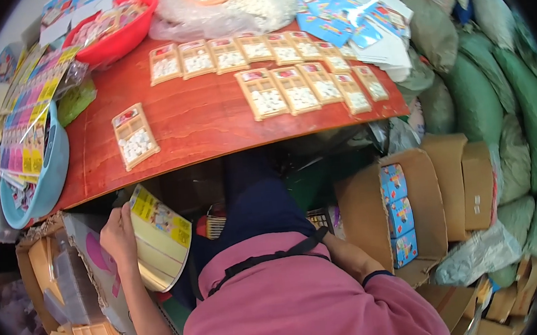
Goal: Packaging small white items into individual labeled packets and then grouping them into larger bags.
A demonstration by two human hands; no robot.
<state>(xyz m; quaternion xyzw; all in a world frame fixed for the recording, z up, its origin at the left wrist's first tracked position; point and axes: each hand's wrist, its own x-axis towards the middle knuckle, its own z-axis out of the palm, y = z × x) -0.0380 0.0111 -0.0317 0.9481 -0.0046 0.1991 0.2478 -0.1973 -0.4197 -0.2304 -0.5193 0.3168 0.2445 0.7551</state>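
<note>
My left hand point(119, 237) is closed on the edge of a curled printed sheet point(162, 239), pale cream with a yellow and picture-printed band. It holds the sheet below the table's front edge, beside a grey-sided carton point(93, 258). My right forearm point(353, 256) reaches down past my waist, and the fingers of that hand are hidden. On the red table point(193, 123), a lone beige compartment tray point(135, 136) with white pieces lies nearest my left hand. Further right, two rows of similar trays point(300, 90) hold white pieces and a small red-printed part.
Blue tub point(58, 165) with printed sheets stands at the table's left, a red basin point(117, 43) behind. White pieces point(256, 7) on plastic and blue cards point(344, 15) lie at the back. An open carton point(426, 197) holds blue boxes; green sacks point(478, 95) pile up right.
</note>
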